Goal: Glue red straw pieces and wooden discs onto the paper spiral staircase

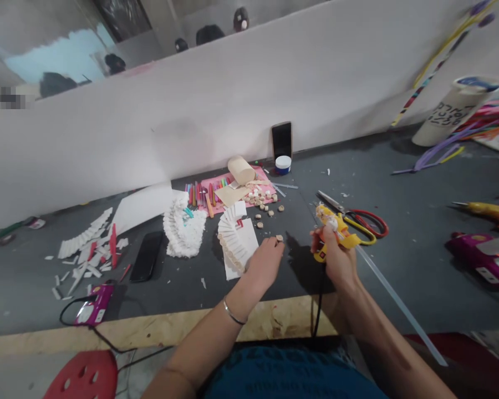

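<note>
My right hand (336,260) is closed round a yellow glue gun (335,230), its nozzle pointing up and left; a long clear glue stick (399,302) trails from it toward the lower right. My left hand (265,259) pinches a small round wooden piece (279,238) between its fingertips, just right of a white paper spiral staircase model (236,239). More small wooden discs (263,211) lie scattered on the grey table (399,244) behind it.
Red and yellow scissors (357,219) lie right of the glue gun. A second white staircase (184,227), a black phone (147,256), cut white strips (85,246), a pink tray of markers (216,194), another phone leaning on the wall (281,139), a second glue gun (488,211).
</note>
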{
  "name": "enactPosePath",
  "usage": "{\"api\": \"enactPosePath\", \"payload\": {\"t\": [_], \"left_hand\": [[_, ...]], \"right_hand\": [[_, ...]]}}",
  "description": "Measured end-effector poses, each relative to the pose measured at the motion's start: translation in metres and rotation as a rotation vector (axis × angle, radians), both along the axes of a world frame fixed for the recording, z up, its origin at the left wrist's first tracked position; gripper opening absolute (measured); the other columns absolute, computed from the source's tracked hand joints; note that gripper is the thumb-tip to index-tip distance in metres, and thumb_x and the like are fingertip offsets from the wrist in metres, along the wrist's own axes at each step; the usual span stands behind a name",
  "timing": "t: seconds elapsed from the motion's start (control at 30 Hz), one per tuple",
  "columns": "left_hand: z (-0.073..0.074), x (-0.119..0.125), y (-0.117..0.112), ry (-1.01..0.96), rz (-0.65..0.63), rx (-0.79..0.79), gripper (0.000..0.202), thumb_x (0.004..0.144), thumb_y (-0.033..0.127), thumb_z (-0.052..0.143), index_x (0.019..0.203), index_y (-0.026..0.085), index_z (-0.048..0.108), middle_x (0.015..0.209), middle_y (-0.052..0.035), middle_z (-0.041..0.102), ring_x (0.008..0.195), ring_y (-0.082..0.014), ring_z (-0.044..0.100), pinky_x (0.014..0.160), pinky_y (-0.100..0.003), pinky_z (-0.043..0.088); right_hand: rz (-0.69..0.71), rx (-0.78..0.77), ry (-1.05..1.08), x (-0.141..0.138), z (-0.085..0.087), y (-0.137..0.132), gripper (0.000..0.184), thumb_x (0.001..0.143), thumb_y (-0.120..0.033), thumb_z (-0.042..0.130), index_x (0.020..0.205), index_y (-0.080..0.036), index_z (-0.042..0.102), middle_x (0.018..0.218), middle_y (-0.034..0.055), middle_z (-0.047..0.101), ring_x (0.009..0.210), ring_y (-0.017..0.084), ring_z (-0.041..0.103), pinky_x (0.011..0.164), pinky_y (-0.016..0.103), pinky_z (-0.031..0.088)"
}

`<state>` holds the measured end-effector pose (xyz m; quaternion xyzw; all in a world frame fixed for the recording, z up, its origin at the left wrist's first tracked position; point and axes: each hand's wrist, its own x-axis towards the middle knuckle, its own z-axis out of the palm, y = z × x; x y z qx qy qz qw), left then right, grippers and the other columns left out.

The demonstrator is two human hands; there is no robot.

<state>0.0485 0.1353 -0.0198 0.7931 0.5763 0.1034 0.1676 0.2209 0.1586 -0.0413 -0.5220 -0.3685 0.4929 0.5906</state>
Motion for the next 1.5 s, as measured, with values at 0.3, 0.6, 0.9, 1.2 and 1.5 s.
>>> {"api": "enactPosePath", "payload": {"t": [0.3,0.6,0.9,1.2,1.5], "left_hand": [[0.049,-0.027,-0.031,-0.536,0.251,-0.038,0.022,0.085,0.013,0.058,0.105,0.019,0.063,0.100,-0.0052,0.062,0.083,-0.0162,0.060,0.078,-0.031,0.047],[0.070,-0.043,-0.042,-1.333,0.473,-0.362,0.029,0.073,0.037,0.079,0.090,0.017,0.067,0.077,-0.0015,0.063,0.066,-0.0103,0.055,0.059,-0.023,0.041],[0.077,-0.063,-0.042,-1.644,0.495,-0.465,0.031,0.069,0.029,0.083,0.094,0.018,0.069,0.091,-0.0048,0.068,0.073,-0.0096,0.060,0.061,-0.021,0.044],[0.074,-0.070,-0.045,-1.671,0.524,-0.486,0.036,0.065,0.035,0.087,0.092,0.018,0.069,0.076,-0.0018,0.067,0.069,-0.0094,0.061,0.060,-0.019,0.044],[0.072,-0.074,-0.052,-1.303,0.509,-0.200,0.029,0.074,0.038,0.078,0.092,0.019,0.066,0.074,-0.0009,0.065,0.069,-0.0125,0.061,0.059,-0.023,0.045]], "right_hand": [[0.140,-0.059,-0.046,-0.002,-0.008,-0.012,0.050,0.082,-0.067,0.059,0.080,-0.018,0.063,0.060,-0.0013,0.059,0.050,0.010,0.053,0.047,0.022,0.043],[0.345,-0.033,0.040,-0.009,0.002,-0.020,0.045,0.083,-0.064,0.061,0.081,-0.019,0.061,0.067,0.0000,0.060,0.051,0.011,0.053,0.047,0.023,0.045],[0.725,0.106,-0.048,-0.015,0.056,-0.053,0.037,0.090,-0.057,0.052,0.085,-0.021,0.060,0.081,0.0038,0.061,0.056,0.012,0.052,0.047,0.024,0.043],[0.730,0.203,-0.239,-0.038,0.081,-0.072,0.027,0.086,-0.045,0.059,0.076,-0.019,0.061,0.069,0.0017,0.058,0.056,0.012,0.051,0.050,0.024,0.043],[0.707,0.189,-0.326,-0.036,0.086,-0.085,0.030,0.086,-0.049,0.058,0.079,-0.020,0.063,0.072,0.0037,0.062,0.059,0.015,0.054,0.051,0.026,0.045]]}}
